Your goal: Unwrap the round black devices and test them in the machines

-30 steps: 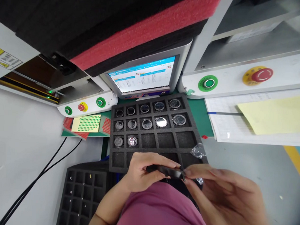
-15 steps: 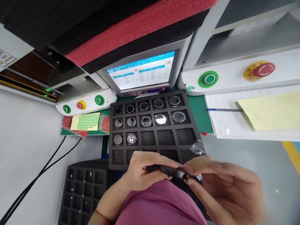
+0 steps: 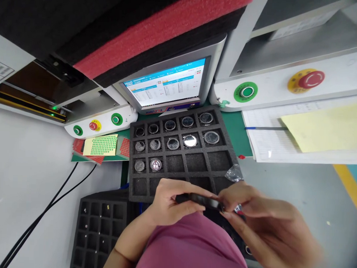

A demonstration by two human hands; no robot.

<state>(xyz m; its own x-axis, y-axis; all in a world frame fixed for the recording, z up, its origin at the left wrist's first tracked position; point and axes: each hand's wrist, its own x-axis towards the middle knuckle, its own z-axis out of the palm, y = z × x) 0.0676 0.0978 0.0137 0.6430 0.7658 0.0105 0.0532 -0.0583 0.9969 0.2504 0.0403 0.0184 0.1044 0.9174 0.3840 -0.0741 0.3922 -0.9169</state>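
Note:
My left hand pinches a dark, thin watch-like piece between thumb and fingers, in front of my body. The fingertips of my right hand are closed on the right end of the same piece; that hand is partly blurred. Just beyond both hands lies a black foam tray with square compartments. Round watch faces fill its two far rows, and two more sit at the left of the third row, one of them a lit watch. A crumpled clear film rests on the tray's right edge.
A monitor stands behind the tray, under red and black foam. Machine panels with buttons flank it. Papers with a pen lie right, sticker sheets left. A second foam tray is lower left.
The view has shifted slightly. My right fingers have moved a little over the piece's right end, and a small red and clear bit now shows beside them. My left hand keeps its grip.

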